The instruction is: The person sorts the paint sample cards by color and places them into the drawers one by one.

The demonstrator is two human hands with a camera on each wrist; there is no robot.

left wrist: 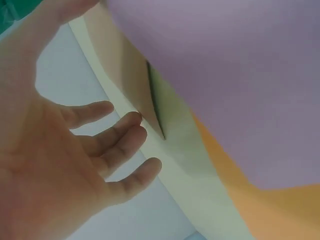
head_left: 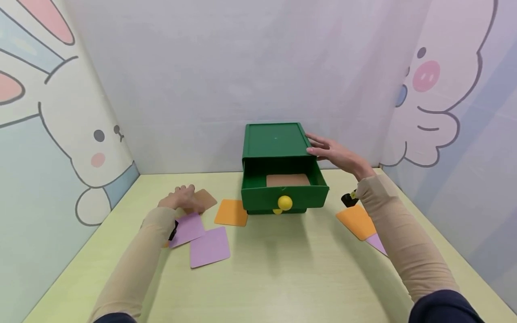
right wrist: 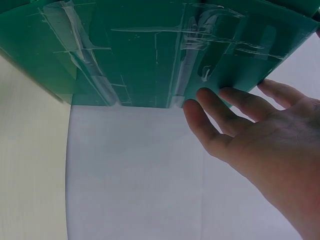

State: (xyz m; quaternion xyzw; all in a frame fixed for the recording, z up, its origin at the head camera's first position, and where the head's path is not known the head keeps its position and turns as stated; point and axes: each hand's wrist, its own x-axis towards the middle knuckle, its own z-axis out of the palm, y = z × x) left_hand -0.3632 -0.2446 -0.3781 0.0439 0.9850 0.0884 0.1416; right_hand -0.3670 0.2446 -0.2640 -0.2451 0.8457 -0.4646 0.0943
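Note:
A green drawer box (head_left: 276, 140) stands at the back, its upper drawer (head_left: 262, 197) pulled out by a yellow knob (head_left: 284, 202). Inside that drawer lies a brown card (head_left: 287, 180). My right hand (head_left: 333, 152) rests at the box's right side, thumb by the top edge; the right wrist view shows its fingers (right wrist: 210, 120) extended against the green wall. To the left, my left hand (head_left: 181, 197) reaches over another brown card (head_left: 205, 201). In the left wrist view the fingers (left wrist: 127, 142) are spread, loosely bent, with fingertips right at that card's edge.
Two purple cards (head_left: 210, 247) overlap in front of the left hand, and an orange card (head_left: 231, 212) lies beside the box. At right are another orange card (head_left: 357, 221) and a purple card (head_left: 377, 244), partly under the right forearm. A wall curtain (head_left: 194, 89) closes the back.

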